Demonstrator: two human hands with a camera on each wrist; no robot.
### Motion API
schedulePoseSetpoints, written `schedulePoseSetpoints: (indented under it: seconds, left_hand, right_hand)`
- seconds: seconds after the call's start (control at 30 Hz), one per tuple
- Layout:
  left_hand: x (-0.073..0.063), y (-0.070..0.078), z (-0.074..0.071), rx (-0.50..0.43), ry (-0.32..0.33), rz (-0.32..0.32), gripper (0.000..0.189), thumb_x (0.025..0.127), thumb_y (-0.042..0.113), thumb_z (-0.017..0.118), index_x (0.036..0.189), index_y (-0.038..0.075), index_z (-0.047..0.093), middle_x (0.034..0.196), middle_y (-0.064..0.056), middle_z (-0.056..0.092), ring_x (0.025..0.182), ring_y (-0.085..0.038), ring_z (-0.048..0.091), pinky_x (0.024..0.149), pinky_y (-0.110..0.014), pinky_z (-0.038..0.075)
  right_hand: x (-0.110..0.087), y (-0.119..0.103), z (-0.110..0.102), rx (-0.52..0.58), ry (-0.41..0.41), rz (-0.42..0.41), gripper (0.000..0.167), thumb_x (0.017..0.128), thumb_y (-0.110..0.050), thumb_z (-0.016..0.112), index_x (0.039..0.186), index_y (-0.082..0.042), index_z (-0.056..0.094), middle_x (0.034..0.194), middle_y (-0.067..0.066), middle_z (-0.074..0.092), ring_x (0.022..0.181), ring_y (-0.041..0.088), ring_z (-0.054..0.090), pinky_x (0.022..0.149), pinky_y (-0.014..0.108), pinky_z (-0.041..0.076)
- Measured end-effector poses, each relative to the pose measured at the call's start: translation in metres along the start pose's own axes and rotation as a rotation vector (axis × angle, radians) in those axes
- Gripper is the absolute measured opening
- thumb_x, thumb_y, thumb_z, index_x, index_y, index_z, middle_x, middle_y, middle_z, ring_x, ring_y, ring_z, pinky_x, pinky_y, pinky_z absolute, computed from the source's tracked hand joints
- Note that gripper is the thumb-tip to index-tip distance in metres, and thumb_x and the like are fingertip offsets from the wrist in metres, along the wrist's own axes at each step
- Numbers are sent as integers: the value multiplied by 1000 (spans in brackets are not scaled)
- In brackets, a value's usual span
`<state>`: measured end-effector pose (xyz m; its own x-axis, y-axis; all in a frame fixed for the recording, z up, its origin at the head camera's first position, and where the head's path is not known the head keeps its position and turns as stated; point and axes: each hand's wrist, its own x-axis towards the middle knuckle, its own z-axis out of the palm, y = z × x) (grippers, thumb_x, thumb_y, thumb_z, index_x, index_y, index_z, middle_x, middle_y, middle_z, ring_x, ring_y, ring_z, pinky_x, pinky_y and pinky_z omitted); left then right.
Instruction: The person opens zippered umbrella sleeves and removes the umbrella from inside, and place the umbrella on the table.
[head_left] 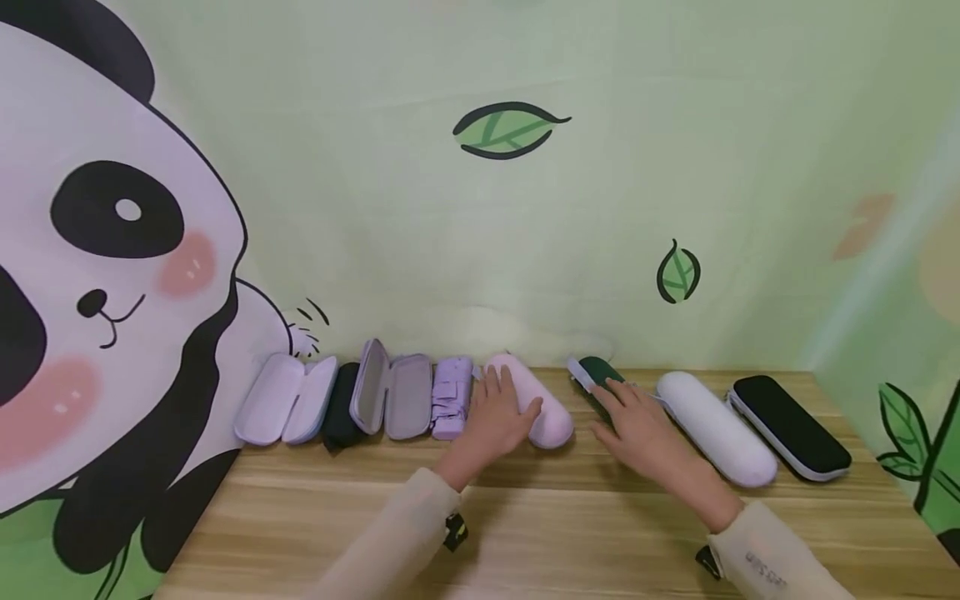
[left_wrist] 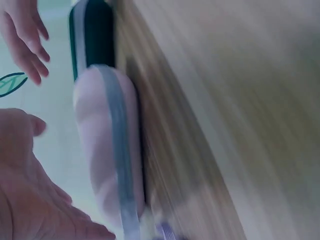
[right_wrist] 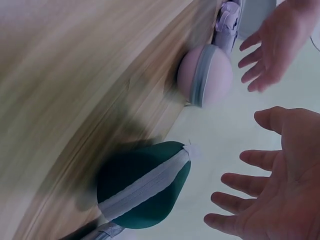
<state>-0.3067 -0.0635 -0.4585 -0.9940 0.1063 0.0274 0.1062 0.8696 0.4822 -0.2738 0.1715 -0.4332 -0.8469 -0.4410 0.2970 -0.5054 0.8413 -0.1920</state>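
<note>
My left hand (head_left: 497, 418) is over a pale pink zippered case (head_left: 551, 414), fingers spread. In the left wrist view a gap shows between the palm (left_wrist: 30, 200) and the pink case (left_wrist: 100, 135), which has a grey zipper band. On the right, my right hand (head_left: 643, 429) hovers by a dark green case (head_left: 602, 367) and partly hides it in the head view. The right wrist view shows that hand (right_wrist: 280, 185) with spread fingers, apart from the green case (right_wrist: 145, 185) and its pale zipper strip. Neither hand holds anything.
Right of the hands lie a white rounded case (head_left: 716, 429) and a black case (head_left: 791, 427). Leftward stand an open white case (head_left: 270, 400), a black item (head_left: 341, 408), an open grey case (head_left: 408, 398) and a purple strapped bundle (head_left: 452, 392). A printed cloth (head_left: 360, 208) backs the wooden table (head_left: 562, 525).
</note>
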Motion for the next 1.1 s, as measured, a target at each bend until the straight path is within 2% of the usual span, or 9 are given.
schedulePoseSetpoints:
  seconds: [0.17,0.27,0.37,0.47,0.57,0.67,0.77,0.93,1.1]
  left_hand:
    - [18,27,17,-78,58,-146,89,101,51,50,158,-8,18,162,-38,6,149,-55,12,118,-63,20]
    - [24,35,27,-101,118,-231,91,99,51,54,159,-7,18,161,-39,3,149,-55,11,119,-62,20]
    - [28,41,36,-97,147,-270,93,99,53,55,158,-9,17,161,-39,3,149,-55,11,118,-62,20]
    - [30,45,42,-71,152,-271,95,101,57,48,158,-11,14,161,-40,2,149,-56,9,119,-62,19]
    - [32,47,48,0,152,-278,90,105,58,35,158,-11,11,161,-40,1,149,-56,7,119,-60,20]
    - [33,48,52,51,144,-291,82,108,51,31,158,-10,10,161,-39,-1,149,-56,6,119,-59,21]
    - [35,49,50,57,121,-291,77,109,42,36,158,-11,8,161,-39,-2,149,-56,5,119,-58,22]
    - [34,51,41,63,63,-271,84,102,31,56,157,-13,10,162,-39,2,150,-54,8,119,-57,24]
    - [30,47,31,94,-6,-220,82,100,25,57,158,-11,11,163,-36,4,150,-52,10,119,-57,23]
  right_hand:
    - [7,7,2,10,-2,11,55,97,-22,68,143,4,53,141,34,51,126,54,51,101,63,43]
    - [11,10,8,18,-33,34,56,98,-23,66,144,5,51,141,35,50,127,54,50,102,62,42]
    - [12,14,13,20,-59,72,57,99,-25,65,145,5,50,143,35,49,129,54,48,105,62,40]
    - [13,17,16,10,-61,95,57,99,-25,65,145,5,50,143,35,49,129,53,48,105,62,40]
    - [14,16,17,2,-68,89,57,99,-24,65,145,5,50,143,35,49,128,54,48,105,62,39]
    - [14,14,17,3,-80,85,57,99,-24,65,145,5,50,143,35,48,129,54,48,105,63,39]
    - [15,13,15,8,-81,93,56,100,-24,65,145,4,50,143,35,48,130,54,47,104,63,39]
    - [17,11,14,1,-57,90,51,102,-23,61,145,3,51,144,34,48,129,54,48,104,64,39]
    - [18,9,11,-32,-34,73,43,104,-15,53,143,3,54,141,34,51,126,53,51,102,64,41]
